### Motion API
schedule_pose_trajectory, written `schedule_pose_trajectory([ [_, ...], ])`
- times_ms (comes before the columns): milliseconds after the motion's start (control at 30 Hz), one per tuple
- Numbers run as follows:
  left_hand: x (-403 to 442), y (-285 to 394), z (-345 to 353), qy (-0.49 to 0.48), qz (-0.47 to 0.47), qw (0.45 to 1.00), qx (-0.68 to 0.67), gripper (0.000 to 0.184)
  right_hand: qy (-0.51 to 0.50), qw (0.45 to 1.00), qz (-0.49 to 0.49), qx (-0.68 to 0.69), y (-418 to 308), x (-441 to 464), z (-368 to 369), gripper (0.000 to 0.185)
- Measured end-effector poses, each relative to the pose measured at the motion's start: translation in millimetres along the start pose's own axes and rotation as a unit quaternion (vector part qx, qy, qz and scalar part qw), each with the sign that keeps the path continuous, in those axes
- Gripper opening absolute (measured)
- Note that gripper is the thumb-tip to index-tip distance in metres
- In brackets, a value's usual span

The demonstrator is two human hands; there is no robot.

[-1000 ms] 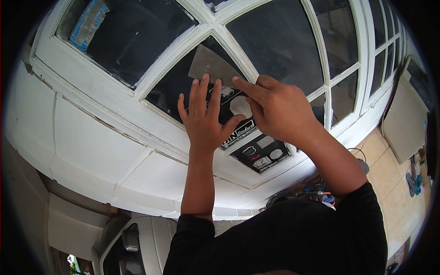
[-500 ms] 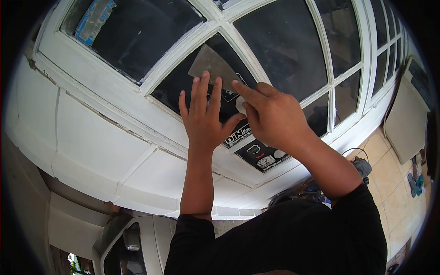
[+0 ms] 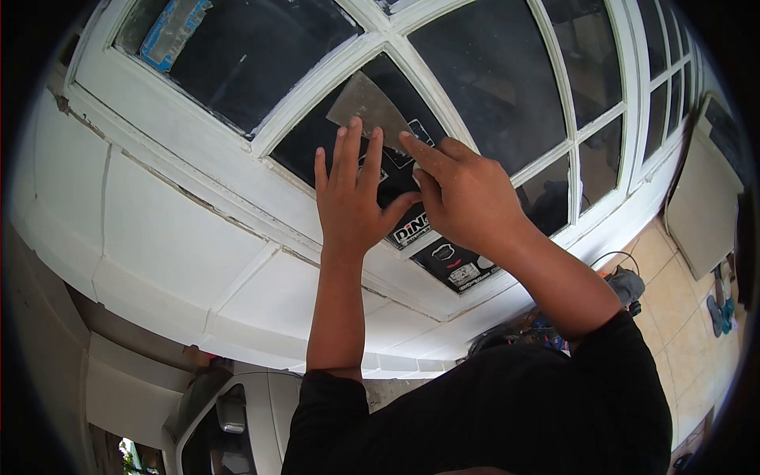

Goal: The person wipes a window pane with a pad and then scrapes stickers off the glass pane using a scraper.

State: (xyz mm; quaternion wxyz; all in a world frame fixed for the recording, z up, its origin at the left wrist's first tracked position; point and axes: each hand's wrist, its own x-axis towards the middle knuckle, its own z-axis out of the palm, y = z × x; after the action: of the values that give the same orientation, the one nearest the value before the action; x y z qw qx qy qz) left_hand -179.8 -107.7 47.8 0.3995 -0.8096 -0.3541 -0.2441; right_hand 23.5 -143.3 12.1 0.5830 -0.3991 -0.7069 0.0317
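Observation:
A grey, roughly triangular flat piece (image 3: 368,107) lies against a dark window pane with stickers (image 3: 412,229). The fingertips of my left hand (image 3: 348,190) touch its lower edge, fingers spread and thumb out to the right. My right hand (image 3: 471,194) is at the piece's lower right corner, index finger stretched onto it. The other right fingers are curled, and what they hold, if anything, is hidden behind the hand. White frame bars (image 3: 435,87) surround the pane.
A grey patch with blue edges (image 3: 174,32) is on the upper left pane. A white car (image 3: 269,412) stands at the lower left. Tools and cables (image 3: 538,328) lie below the window. Flat panel (image 3: 701,198) and slippers (image 3: 716,315) are at the right.
The window and stickers have shifted slightly rightward in view. The hands and grey piece stay nearly in place in the picture, so they now sit further left against the pane.

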Motion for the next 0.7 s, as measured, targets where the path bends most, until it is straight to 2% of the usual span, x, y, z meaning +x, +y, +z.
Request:
schedule_pose_trajectory([
  [367,24,7,0,-0.015,0.029,0.999,-0.031,0.093,0.013,1.0,0.018,-0.01,5,-1,-11,0.045],
  [700,28,14,0,-0.029,0.013,0.998,-0.052,0.094,0.005,0.999,0.027,0.02,11,2,-16,0.044],
])
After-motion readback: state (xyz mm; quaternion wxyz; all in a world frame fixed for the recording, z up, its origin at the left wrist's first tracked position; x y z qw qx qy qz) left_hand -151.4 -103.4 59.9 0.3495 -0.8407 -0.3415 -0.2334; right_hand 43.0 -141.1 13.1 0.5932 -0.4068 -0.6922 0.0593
